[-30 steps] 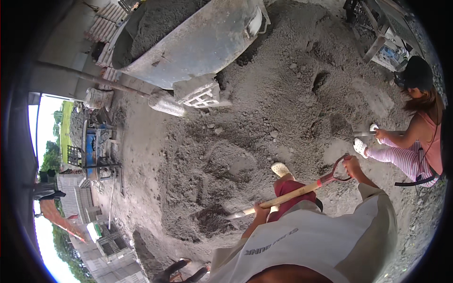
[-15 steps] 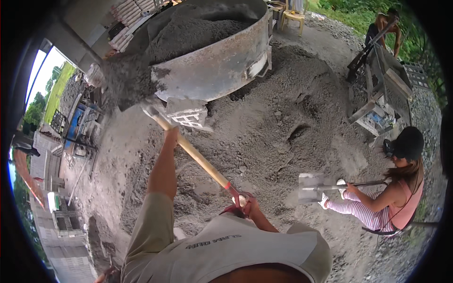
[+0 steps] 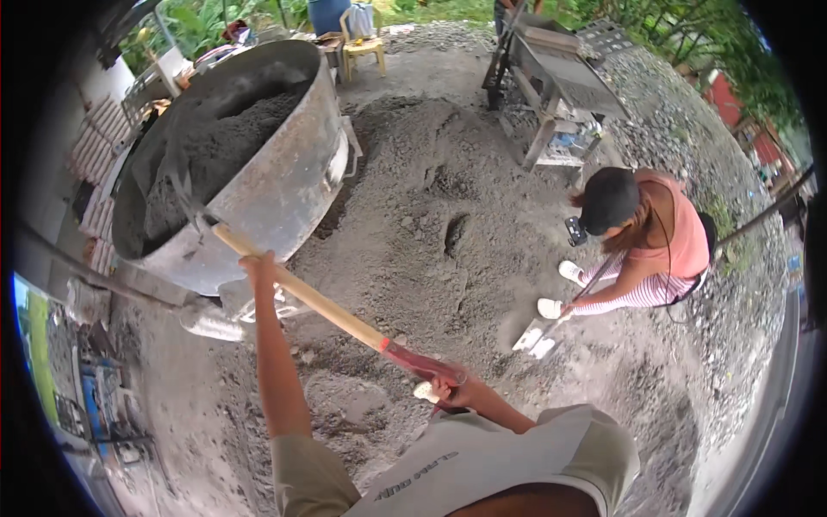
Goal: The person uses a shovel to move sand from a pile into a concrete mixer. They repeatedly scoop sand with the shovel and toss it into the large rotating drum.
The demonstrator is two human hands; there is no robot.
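My left hand (image 3: pixel 260 265) is wrapped round the pale wooden shaft of a shovel (image 3: pixel 332 312), up near its blade. Lower down, my right hand (image 3: pixel 457 388) grips the red handle end, close to my body. The shovel's blurred metal blade reaches over the near rim of a big round metal mixing drum (image 3: pixel 280 185). Inside that drum lies a heap of dark grey, damp-looking mix (image 3: pixel 224 138). How much material the blade carries, I cannot tell.
Loose grey gravelly sand (image 3: pixel 405 189) spreads right of the drum. A person in a pink top (image 3: pixel 672 224) sits at right, holding another shovel with its blade (image 3: pixel 536 338) on the ground. Behind stand a block-making machine (image 3: pixel 551 95) and a yellow chair (image 3: pixel 363 53).
My view has swung right. The shovel blade has risen from beside the drum to over its rim, both hands still gripping. The seated person has lowered their shovel blade to the ground.
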